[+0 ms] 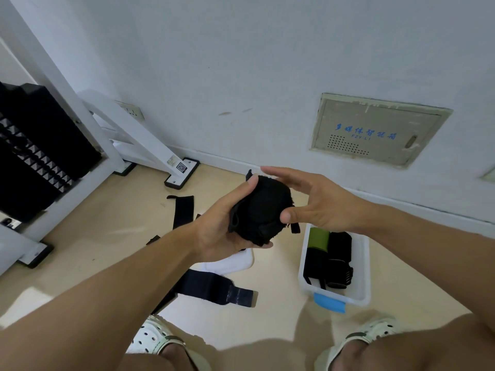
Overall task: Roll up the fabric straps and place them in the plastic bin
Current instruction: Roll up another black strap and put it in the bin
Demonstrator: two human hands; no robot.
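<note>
Both hands' grip cups a black, tightly rolled strap, loose end dangling.

Rolled black strap between both hands
</note>
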